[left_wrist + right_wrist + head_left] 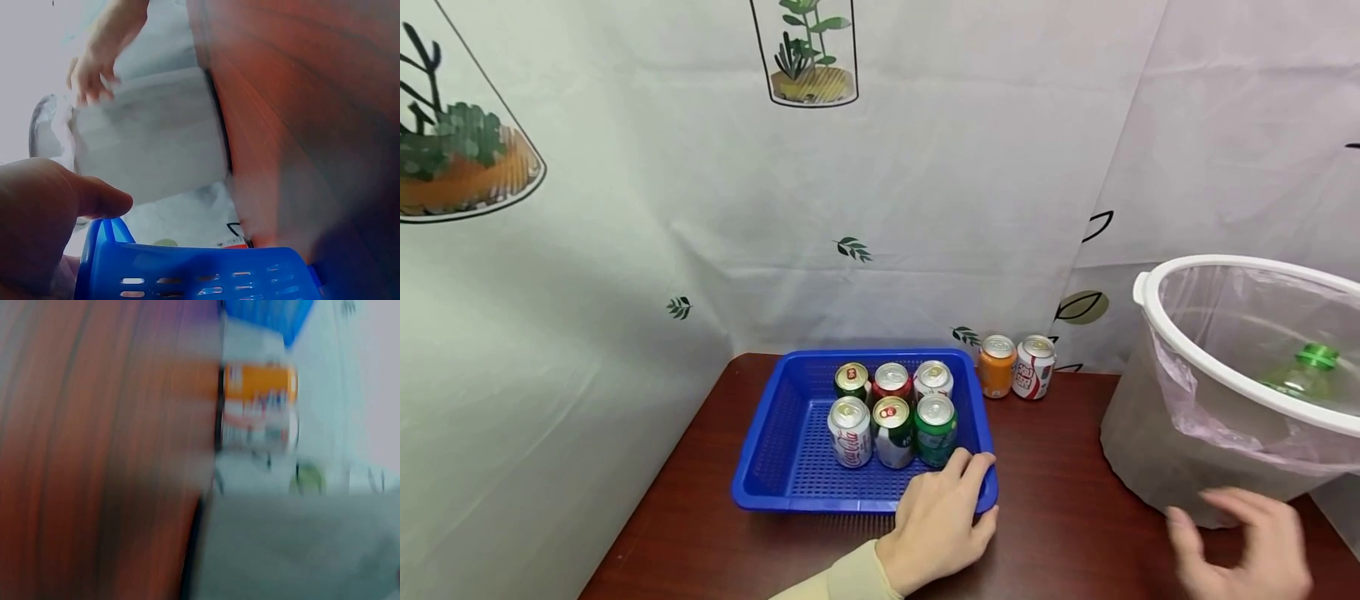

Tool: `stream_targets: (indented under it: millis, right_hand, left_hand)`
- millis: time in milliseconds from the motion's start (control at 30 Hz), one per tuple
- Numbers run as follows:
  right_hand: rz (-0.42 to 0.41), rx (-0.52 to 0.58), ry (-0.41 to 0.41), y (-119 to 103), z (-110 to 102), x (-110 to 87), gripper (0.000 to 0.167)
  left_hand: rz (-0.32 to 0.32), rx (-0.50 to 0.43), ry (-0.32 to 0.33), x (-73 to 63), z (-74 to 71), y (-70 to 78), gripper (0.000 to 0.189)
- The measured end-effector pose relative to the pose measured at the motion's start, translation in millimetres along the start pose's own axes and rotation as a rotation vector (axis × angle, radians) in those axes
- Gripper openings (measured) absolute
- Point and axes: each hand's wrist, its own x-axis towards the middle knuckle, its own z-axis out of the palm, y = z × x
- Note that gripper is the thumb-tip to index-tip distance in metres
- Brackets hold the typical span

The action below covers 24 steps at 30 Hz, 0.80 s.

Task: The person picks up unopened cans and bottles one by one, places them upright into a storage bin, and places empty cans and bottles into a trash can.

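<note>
My left hand (938, 518) grips the near right corner of a blue plastic basket (801, 504), fingers over the rim and thumb on the outside. The left wrist view shows the thumb (103, 199) at the basket rim (206, 253); the other fingers are hidden there. Several small soda cans stand upright in two rows inside, among them a white Coca-Cola can (851, 437) and a green can (936, 433). My right hand (1247, 546), blurred, hovers before the grey trash bin (1157, 433), thumb and fingers apart, holding nothing.
An orange can (997, 371) and a white-and-red can (1034, 372) stand on the brown table (1045, 500) behind the basket's right side. The bin has a white rim (1195, 350) and a pink liner; a green-capped bottle (1311, 371) lies inside. A printed cloth (925, 208) hangs behind.
</note>
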Motion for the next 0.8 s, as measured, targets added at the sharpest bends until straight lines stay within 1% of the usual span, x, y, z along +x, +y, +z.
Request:
stream_targets:
  millis: [33,67,100,167,233,300,367,433,500,600,700,767,800]
  right_hand:
    - [-0.048,-0.014,-0.101,1,5,-2.5,0.057]
    - [-0.067,-0.009,-0.208,2,10,-5.0,0.061]
    - [-0.075,-0.005,-0.309,4,14,-7.6,0.063]
    - [-0.079,-0.034,-0.505,8,23,-11.2,0.064]
    - [-0.075,-0.073,-0.642,10,35,-12.1,0.063]
    - [-0.051,-0.127,-0.738,12,47,-11.8,0.066]
    - [-0.031,-0.170,-0.793,17,61,-9.8,0.072]
    - [-0.007,-0.201,-0.816,25,75,-6.6,0.076]
    - [0.017,-0.225,-0.830,35,90,-2.4,0.077]
    - [0.041,-0.249,-0.847,48,111,4.5,0.077]
    - [0.055,-0.271,-0.874,57,129,10.6,0.078]
    - [0.061,-0.287,-0.888,60,138,14.9,0.079]
    - [0.067,-0.296,-0.895,61,143,17.4,0.080]
  left_hand:
    - [0.005,0.000,-0.004,-0.7,-0.1,1.1,0.053]
    - [0.009,0.001,-0.007,-1.3,-0.4,2.3,0.053]
    - [0.011,0.000,-0.011,-1.9,-0.5,3.4,0.053]
    - [0.017,0.000,-0.014,-3.1,-0.6,5.7,0.054]
    - [0.024,0.002,-0.018,-4.2,-0.6,7.8,0.054]
    - [0.032,-0.001,-0.021,-4.5,-0.6,10.0,0.054]
    - [0.040,-0.001,-0.022,-4.7,-0.6,11.9,0.054]
    - [0.044,-0.002,-0.022,-4.4,-1.0,13.4,0.054]
    - [0.044,-0.005,-0.037,-4.2,-1.6,14.3,0.056]
    - [0.038,-0.021,-0.099,-4.1,-4.7,14.3,0.061]
    - [0.022,-0.072,-0.173,-5.4,-12.0,11.1,0.063]
    - [0.012,-0.119,-0.201,-6.8,-19.5,6.0,0.061]
    - [0.009,-0.137,-0.197,-8.0,-23.7,3.0,0.061]
